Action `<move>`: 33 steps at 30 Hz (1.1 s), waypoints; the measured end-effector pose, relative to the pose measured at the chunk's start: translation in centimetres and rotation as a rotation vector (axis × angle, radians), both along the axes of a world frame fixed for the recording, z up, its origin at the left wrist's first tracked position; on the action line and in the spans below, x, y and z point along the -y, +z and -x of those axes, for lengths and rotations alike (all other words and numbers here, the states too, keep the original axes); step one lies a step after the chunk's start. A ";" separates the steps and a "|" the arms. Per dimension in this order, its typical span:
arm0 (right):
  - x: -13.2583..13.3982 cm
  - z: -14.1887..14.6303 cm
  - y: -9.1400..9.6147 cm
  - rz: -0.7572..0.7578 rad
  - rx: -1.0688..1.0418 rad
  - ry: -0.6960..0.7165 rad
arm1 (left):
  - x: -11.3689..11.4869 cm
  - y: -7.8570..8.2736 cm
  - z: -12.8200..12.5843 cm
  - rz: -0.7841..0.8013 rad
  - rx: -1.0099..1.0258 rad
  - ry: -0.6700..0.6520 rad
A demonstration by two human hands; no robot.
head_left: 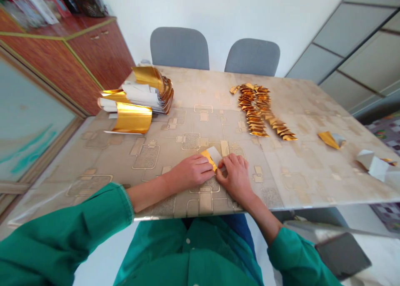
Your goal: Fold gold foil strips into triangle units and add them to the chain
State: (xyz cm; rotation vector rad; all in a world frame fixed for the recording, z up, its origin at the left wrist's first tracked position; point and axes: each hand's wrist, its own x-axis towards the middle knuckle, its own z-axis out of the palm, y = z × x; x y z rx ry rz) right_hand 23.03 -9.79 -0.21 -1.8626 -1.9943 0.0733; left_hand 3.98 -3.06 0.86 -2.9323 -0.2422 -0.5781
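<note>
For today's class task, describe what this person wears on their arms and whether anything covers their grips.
The person wears a long-sleeved green shirt with a white button on its front. The left sleeve and right sleeve both end in plain cuffs, leaving the forearms bare. The left grip and right grip are bare, with no gloves.
</note>
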 end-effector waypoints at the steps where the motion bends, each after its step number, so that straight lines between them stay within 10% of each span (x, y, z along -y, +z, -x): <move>1: 0.0 0.0 0.0 0.002 0.007 0.004 | -0.1 0.0 -0.3 0.003 -0.017 0.004; 33: 0.1 -2.9 1.7 0.043 0.030 0.426 | -0.3 -1.1 1.0 0.100 0.053 0.156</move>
